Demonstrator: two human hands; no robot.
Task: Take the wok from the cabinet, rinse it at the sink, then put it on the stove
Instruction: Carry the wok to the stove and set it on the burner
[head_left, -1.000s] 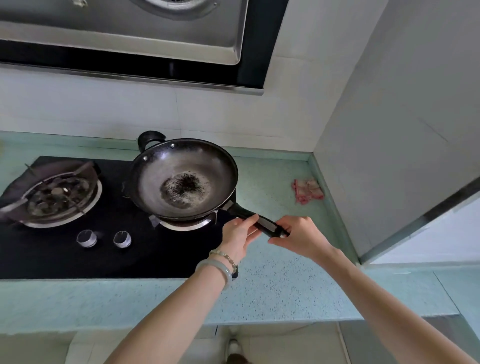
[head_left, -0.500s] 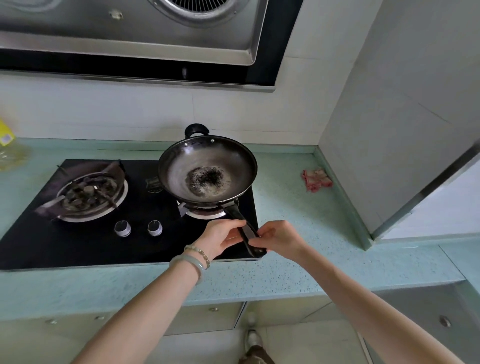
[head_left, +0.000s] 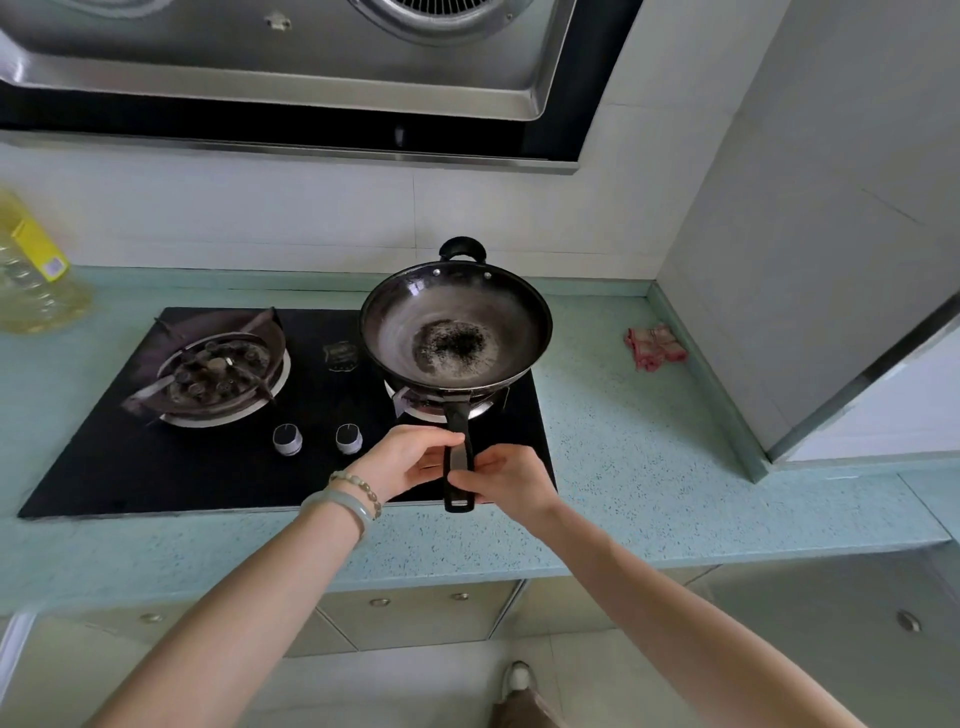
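The round black metal wok (head_left: 456, 329) sits on the right burner of the black glass stove (head_left: 156, 467). Both the left hand (head_left: 410, 460) and right hand (head_left: 501, 478) have fingers closed on its long handle; letting go unevenly could tip it off the ring.

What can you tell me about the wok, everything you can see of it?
The wok is round, dark metal, with a worn grey inside and a black speckled patch at the bottom. It sits upright on the right burner of the black stove. A small loop handle is at its far rim; its long black handle points toward the person, gripped by the left hand and right hand.
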